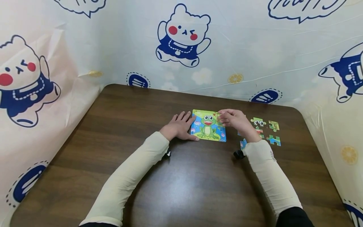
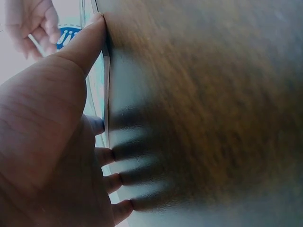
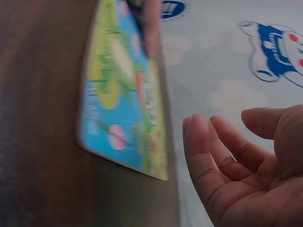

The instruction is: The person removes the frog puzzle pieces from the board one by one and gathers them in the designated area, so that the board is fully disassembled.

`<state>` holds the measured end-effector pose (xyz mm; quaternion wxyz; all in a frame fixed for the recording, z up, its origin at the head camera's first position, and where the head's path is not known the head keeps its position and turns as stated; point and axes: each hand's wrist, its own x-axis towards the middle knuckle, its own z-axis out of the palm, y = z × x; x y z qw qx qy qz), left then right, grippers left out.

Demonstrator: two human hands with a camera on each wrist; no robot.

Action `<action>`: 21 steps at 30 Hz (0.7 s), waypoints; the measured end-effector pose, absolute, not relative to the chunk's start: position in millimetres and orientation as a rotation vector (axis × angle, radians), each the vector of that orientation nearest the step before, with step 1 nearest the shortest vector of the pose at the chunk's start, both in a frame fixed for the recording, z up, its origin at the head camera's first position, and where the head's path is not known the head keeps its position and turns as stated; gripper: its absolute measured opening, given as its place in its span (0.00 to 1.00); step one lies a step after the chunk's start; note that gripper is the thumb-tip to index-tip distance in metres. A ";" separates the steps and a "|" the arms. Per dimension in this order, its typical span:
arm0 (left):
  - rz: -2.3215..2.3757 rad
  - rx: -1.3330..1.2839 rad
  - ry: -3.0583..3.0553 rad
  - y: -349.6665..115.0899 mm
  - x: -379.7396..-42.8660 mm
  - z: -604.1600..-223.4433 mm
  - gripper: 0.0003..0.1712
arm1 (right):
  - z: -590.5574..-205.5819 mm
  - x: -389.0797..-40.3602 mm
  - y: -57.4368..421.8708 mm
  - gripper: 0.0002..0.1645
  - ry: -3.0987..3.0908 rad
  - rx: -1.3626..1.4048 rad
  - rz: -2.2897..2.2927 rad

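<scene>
A square frog jigsaw puzzle lies on the brown table with its picture up, a green frog on blue and yellow-green. My left hand rests at its left side, fingers spread and thumb along the near-left corner. In the left wrist view, the left hand's fingertips and thumb come down at the puzzle's edge. Over the puzzle's far right corner is my right hand, its fingers loosely bent. The right wrist view shows the right hand with thumb and fingertips apart and nothing between them.
Several loose jigsaw pieces lie right of the puzzle, among them one with eyes, a green one and a blue-green one; the right forearm partly hides the group. A cartoon-printed curtain stands behind the table.
</scene>
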<state>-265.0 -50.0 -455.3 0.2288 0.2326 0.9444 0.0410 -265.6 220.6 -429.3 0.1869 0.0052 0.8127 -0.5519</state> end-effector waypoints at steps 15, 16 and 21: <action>0.120 0.643 2.607 -49.2 -264.1 -456.3 0.63 | -453.0 -273.3 213.2 0.27 2.384 -0.045 -1.465; 0.120 0.642 2.608 -49.3 -264.0 -456.5 0.63 | -454.2 -273.3 212.7 0.27 2.406 -0.043 -1.448; 0.118 0.639 2.606 -49.4 -264.5 -457.7 0.63 | -460.6 -272.8 211.4 0.25 2.505 -0.049 -1.346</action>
